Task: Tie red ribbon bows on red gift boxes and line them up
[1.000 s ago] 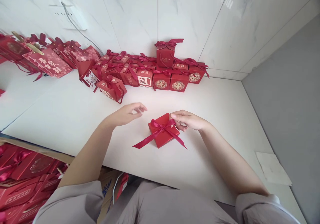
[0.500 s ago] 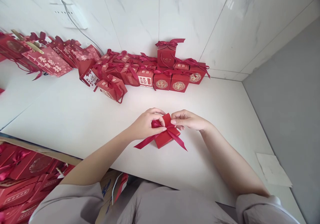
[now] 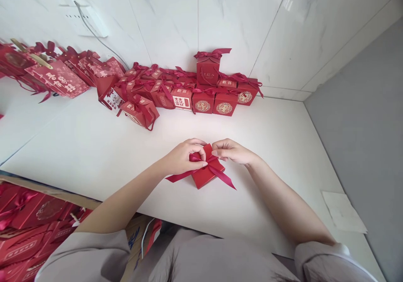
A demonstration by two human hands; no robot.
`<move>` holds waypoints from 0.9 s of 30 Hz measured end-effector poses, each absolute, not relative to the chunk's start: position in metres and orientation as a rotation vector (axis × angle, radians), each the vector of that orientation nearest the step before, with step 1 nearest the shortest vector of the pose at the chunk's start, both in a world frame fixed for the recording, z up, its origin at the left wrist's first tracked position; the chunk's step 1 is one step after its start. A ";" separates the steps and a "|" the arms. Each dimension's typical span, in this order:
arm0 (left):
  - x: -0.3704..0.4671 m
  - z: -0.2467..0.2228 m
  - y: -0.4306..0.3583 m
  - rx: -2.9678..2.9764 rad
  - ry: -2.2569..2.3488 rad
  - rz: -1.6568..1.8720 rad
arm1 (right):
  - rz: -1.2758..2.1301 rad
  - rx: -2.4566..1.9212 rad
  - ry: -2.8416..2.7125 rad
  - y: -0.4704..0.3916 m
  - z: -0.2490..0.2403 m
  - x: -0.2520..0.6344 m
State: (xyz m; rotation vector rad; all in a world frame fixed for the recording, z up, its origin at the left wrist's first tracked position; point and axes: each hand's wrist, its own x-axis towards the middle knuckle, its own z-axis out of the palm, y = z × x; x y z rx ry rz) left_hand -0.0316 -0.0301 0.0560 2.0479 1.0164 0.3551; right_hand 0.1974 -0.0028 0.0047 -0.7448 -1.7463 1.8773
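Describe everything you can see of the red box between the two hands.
The red box is small and smooth, seemingly card, tied with a deep pink-red, satiny-looking ribbon in a bow on top. Two tails spread to either side. It rests on the white table, one corner toward the person. The left hand pinches the bow near its knot, the right hand its right side. The fingers partly hide the top.

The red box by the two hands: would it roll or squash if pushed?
The red box would probably slide rather than roll, since it's flat-sided and low on the white table. It may dent if squeezed, as it looks like card. Its ribbon would likely flop, since its loose tails look thin.
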 end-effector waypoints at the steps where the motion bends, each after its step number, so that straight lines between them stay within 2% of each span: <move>1: -0.033 0.057 -0.030 2.052 1.008 0.353 | 1.875 -0.739 -1.756 -0.003 0.007 0.198; 10: -0.069 0.068 -0.009 1.953 0.768 0.316 | 2.035 -0.638 -1.866 -0.005 0.023 0.213; 27: -0.063 0.062 -0.008 1.948 0.826 0.216 | 2.039 -0.698 -1.833 -0.006 0.024 0.207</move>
